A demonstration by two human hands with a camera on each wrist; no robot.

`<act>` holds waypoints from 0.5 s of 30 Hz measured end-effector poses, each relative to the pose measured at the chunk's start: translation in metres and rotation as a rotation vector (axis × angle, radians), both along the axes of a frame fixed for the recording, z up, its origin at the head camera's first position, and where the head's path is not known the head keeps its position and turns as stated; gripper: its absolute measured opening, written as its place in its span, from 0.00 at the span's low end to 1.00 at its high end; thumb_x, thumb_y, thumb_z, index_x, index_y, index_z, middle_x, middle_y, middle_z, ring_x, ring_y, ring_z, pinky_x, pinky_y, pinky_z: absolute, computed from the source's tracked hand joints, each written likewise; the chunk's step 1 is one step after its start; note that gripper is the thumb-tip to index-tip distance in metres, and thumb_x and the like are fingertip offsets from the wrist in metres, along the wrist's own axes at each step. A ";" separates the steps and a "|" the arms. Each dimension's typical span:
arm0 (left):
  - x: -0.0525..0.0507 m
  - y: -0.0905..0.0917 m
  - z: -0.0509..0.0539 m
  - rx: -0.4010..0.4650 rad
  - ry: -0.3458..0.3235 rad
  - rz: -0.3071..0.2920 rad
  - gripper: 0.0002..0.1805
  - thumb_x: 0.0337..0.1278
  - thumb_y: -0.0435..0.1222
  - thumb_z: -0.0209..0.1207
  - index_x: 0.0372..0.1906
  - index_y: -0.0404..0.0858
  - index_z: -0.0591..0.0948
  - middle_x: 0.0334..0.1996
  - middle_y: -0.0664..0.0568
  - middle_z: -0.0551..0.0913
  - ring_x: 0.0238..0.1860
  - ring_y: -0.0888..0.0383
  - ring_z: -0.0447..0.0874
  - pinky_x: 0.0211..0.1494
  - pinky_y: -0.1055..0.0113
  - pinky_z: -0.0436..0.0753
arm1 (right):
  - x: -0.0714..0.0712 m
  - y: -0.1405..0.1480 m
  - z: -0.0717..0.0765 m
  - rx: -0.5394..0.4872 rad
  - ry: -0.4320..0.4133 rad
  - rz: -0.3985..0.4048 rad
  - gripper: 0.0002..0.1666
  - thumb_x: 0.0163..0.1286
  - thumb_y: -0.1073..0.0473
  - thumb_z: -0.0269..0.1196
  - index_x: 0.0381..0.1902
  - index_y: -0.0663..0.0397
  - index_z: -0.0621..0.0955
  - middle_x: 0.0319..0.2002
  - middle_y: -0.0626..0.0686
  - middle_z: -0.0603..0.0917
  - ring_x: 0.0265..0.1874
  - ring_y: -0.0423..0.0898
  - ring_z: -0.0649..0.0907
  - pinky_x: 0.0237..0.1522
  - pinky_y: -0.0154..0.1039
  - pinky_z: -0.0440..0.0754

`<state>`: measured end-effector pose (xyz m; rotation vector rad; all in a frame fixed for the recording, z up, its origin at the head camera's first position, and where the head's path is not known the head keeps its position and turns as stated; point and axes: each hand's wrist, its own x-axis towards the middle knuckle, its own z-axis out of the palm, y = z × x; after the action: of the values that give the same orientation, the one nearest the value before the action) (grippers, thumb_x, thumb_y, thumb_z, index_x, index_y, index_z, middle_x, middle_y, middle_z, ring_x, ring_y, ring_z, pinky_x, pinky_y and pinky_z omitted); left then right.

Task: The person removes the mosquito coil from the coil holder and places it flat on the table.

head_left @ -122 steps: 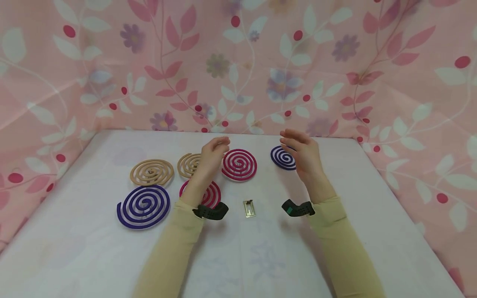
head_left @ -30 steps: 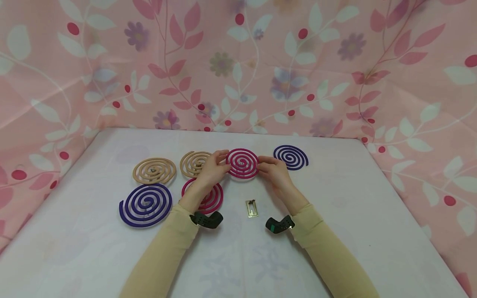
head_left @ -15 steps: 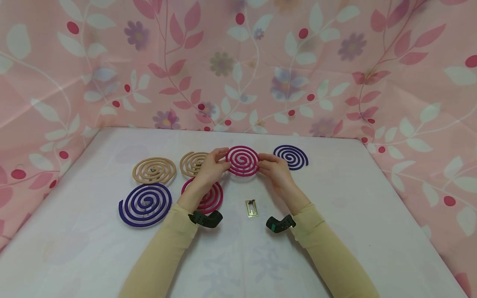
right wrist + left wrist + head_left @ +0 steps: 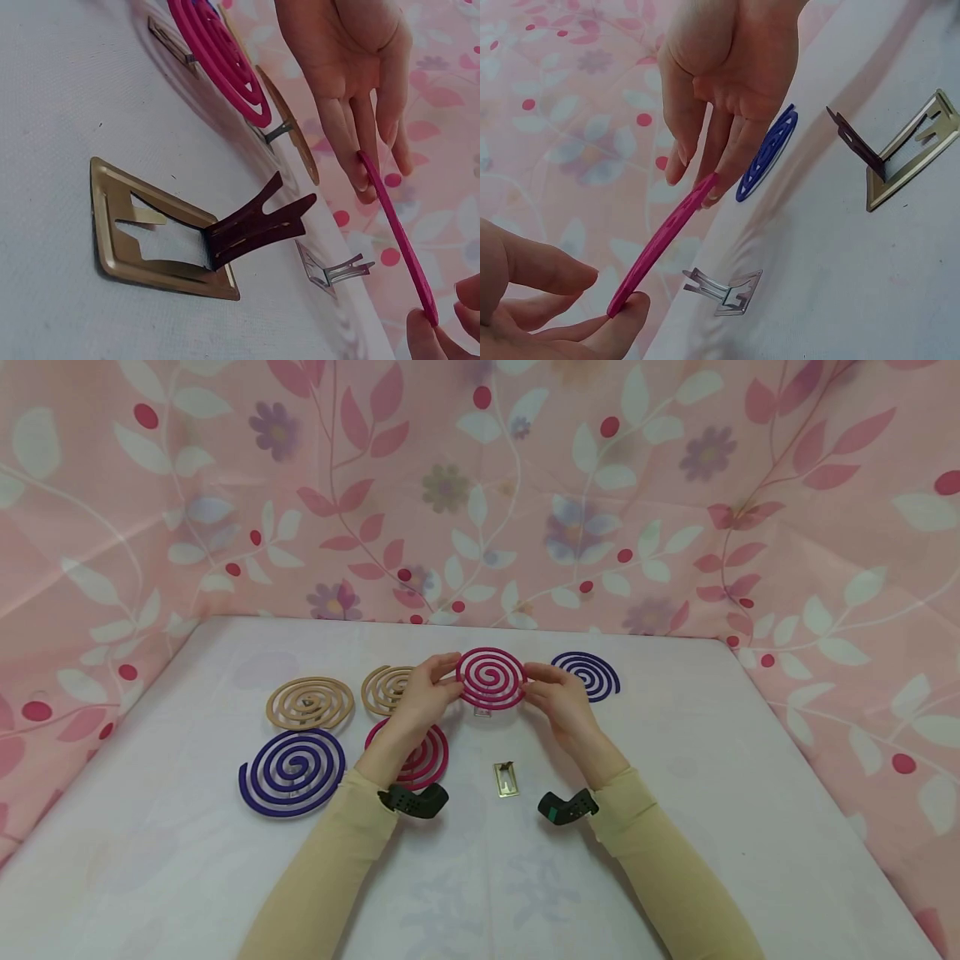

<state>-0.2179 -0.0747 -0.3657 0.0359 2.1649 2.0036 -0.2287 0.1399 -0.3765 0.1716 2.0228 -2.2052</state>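
Both hands hold a magenta spiral coil (image 4: pixel 491 678) by its opposite edges, raised off the table. The left hand (image 4: pixel 429 697) pinches its left edge; the right hand (image 4: pixel 564 702) grips the right edge. Below the coil a silver metal stand (image 4: pixel 739 294) with an upright forked tab sits on the table, apart from the coil in the left wrist view. Nearer the person lies a gold-toned metal stand (image 4: pixel 506 779), its dark forked tab (image 4: pixel 262 221) bent upward in the right wrist view.
Left of the hands are two tan coils (image 4: pixel 310 703) (image 4: pixel 386 690), a large dark blue coil (image 4: pixel 292 772) and another magenta coil (image 4: pixel 427 756), partly behind the left forearm. A smaller blue coil (image 4: pixel 588 677) is behind the right hand. Pink floral cloth (image 4: pixel 480 485) hangs behind the white table (image 4: pixel 750 860).
The hands came together from apart and took hold of the magenta coil at both edges. Since then they have lifted it upward, and the silver stand beneath has come into view.
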 end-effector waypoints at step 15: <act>0.003 -0.001 0.007 0.112 0.019 0.038 0.27 0.70 0.26 0.51 0.72 0.38 0.66 0.72 0.44 0.68 0.67 0.47 0.74 0.69 0.57 0.75 | -0.002 0.008 0.006 -0.064 0.041 -0.026 0.24 0.72 0.72 0.57 0.65 0.69 0.74 0.62 0.61 0.76 0.49 0.44 0.84 0.56 0.35 0.83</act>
<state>-0.2152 -0.0755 -0.3590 0.0303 2.0773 2.1522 -0.2304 0.1479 -0.3708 0.1471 1.9784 -2.3038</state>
